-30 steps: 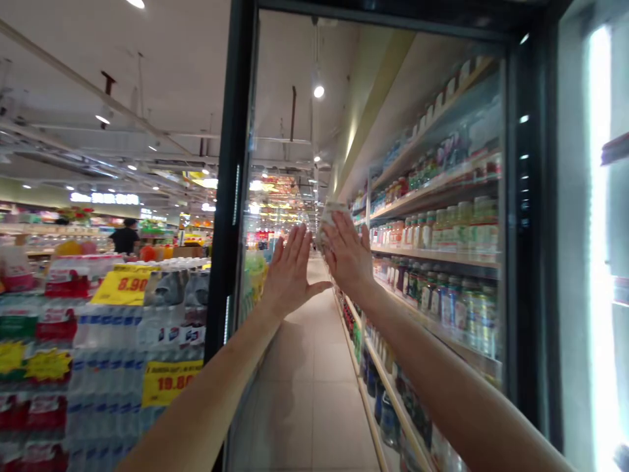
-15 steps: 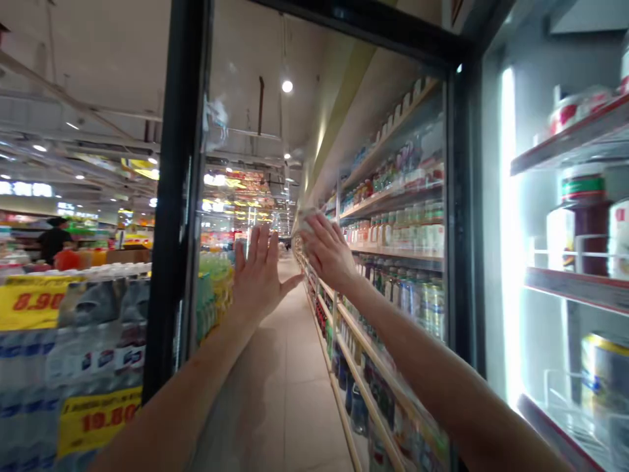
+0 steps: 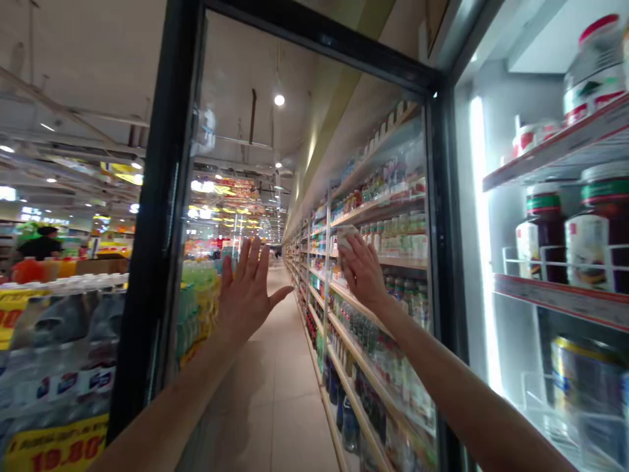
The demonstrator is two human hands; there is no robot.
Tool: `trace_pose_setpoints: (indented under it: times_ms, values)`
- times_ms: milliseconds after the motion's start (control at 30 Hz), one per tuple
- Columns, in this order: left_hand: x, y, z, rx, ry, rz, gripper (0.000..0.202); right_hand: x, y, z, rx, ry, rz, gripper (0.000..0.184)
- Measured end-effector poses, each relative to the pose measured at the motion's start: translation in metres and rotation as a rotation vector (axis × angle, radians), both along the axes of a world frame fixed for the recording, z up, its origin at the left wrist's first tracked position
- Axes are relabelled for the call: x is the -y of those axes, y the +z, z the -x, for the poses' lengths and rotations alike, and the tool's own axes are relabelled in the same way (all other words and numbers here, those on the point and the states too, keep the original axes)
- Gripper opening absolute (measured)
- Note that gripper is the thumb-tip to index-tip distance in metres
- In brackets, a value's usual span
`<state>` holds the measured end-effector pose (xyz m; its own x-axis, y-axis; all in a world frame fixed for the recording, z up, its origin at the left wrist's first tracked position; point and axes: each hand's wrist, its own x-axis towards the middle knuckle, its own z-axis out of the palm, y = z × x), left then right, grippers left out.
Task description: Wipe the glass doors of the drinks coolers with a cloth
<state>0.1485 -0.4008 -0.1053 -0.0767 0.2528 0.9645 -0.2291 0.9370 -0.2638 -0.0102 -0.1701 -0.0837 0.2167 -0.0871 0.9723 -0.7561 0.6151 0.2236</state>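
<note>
Sliding rightward, right grip [image 3: 362, 267] with cloth [image 3: 346, 234]

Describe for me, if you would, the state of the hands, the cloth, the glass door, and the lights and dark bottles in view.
Left hand: open, fingers spread, palm toward the glass
Right hand: holding the cloth, fingers over it
Cloth: bunched under the right fingers
Glass door: swung open
Light strip: lit
Ceiling lamp: lit
Dark bottles: upright, lids on
</note>
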Motion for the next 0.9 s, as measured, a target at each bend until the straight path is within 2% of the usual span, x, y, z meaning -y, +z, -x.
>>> trace_pose_setpoints:
  times_ms: [33, 67, 167, 233, 267, 333, 400, 467, 500, 533, 633, 700, 767, 833, 900]
  values:
    - [0.000, -0.002, 0.000, -0.009, 0.001, -0.002, 0.076, -0.008, -0.003, 0.004, 0.009, -0.010, -0.002, 0.040]
    - [-0.001, -0.004, 0.000, -0.018, 0.001, -0.006, 0.073, -0.022, -0.004, 0.012, 0.036, -0.022, 0.067, 0.042]
    - [-0.004, -0.009, 0.001, -0.031, -0.009, -0.027, 0.069, -0.074, 0.003, 0.039, 0.127, -0.036, 0.390, 0.044]
    - [-0.006, -0.010, 0.002, -0.034, -0.025, -0.031, 0.069, -0.085, 0.006, 0.044, 0.130, -0.035, 0.436, 0.045]
    - [-0.007, -0.010, 0.003, -0.038, -0.032, -0.031, 0.069, -0.079, 0.005, 0.039, 0.126, -0.034, 0.424, 0.044]
    - [-0.008, -0.011, 0.005, -0.046, -0.044, -0.028, 0.069, -0.048, -0.006, 0.019, 0.087, -0.021, 0.311, 0.041]
    - [-0.009, -0.014, 0.007, -0.043, -0.050, -0.019, 0.067, -0.013, -0.022, -0.004, -0.006, 0.011, 0.067, 0.039]
    - [-0.011, -0.019, 0.008, -0.038, -0.052, -0.002, 0.064, 0.004, -0.035, -0.017, -0.070, 0.022, -0.152, 0.040]
    - [-0.012, -0.021, 0.009, -0.036, -0.052, 0.009, 0.064, 0.001, -0.039, -0.017, -0.065, 0.017, -0.179, 0.041]
    - [-0.014, -0.023, 0.008, -0.031, -0.051, 0.016, 0.066, -0.007, -0.039, -0.013, -0.027, 0.006, -0.127, 0.042]
    - [-0.019, -0.025, 0.006, 0.007, -0.039, 0.009, 0.078, -0.037, -0.030, 0.007, 0.131, -0.001, 0.274, 0.046]
    - [-0.021, -0.024, 0.003, 0.026, -0.025, -0.008, 0.082, -0.037, -0.025, 0.009, 0.171, 0.014, 0.415, 0.047]
    - [-0.020, -0.023, 0.001, 0.023, -0.011, -0.009, 0.083, -0.014, -0.030, -0.005, 0.140, 0.034, 0.344, 0.045]
    - [-0.018, -0.026, -0.001, 0.045, -0.013, 0.046, 0.079, 0.016, -0.042, -0.026, 0.064, 0.047, 0.101, 0.041]
    - [-0.017, -0.032, -0.004, 0.100, -0.017, 0.125, 0.075, 0.033, -0.054, -0.039, -0.012, 0.041, -0.115, 0.041]
